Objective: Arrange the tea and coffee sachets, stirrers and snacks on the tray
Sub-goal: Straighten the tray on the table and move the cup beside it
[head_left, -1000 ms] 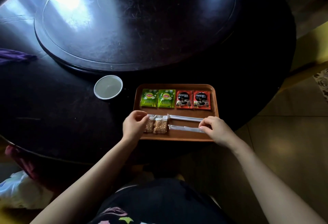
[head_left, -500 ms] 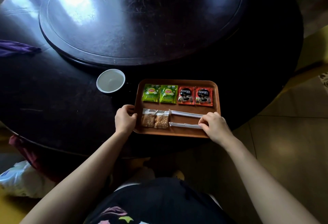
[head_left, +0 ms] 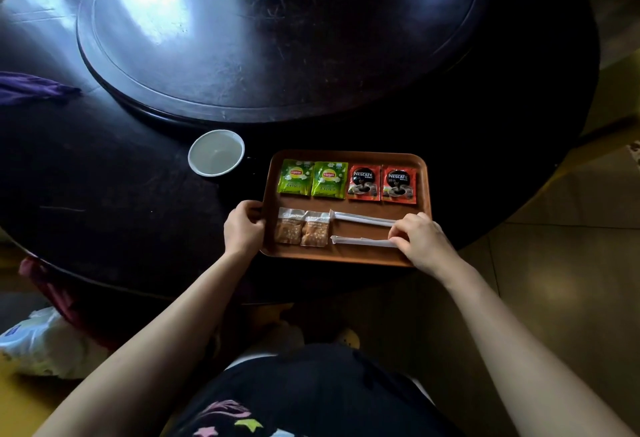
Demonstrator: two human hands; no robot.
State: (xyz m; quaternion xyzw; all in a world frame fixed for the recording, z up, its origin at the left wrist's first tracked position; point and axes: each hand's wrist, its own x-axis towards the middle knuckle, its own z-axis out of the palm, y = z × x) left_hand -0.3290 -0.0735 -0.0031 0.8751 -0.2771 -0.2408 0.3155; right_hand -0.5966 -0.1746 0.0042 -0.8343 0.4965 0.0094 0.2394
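A brown tray (head_left: pixel 346 256) lies at the near edge of the dark round table. Along its far row lie two green tea sachets (head_left: pixel 312 179) and two red coffee sachets (head_left: pixel 381 183). In the near row sit two clear snack packets (head_left: pixel 302 231) on the left, and two wrapped stirrers (head_left: pixel 362 219) lying crosswise on the right. My left hand (head_left: pixel 243 228) grips the tray's left rim. My right hand (head_left: pixel 420 239) rests over the right ends of the stirrers, fingertips pinching the nearer stirrer (head_left: pixel 360 241).
A small white cup (head_left: pixel 216 152) stands on the table just left of the tray's far corner. A raised round turntable (head_left: pixel 277 38) fills the table's middle. A purple cloth (head_left: pixel 31 88) lies at the far left. Floor tiles show to the right.
My left hand has left the snack packets and moved out to the tray's left rim. My right hand has stayed on the stirrers' right ends.
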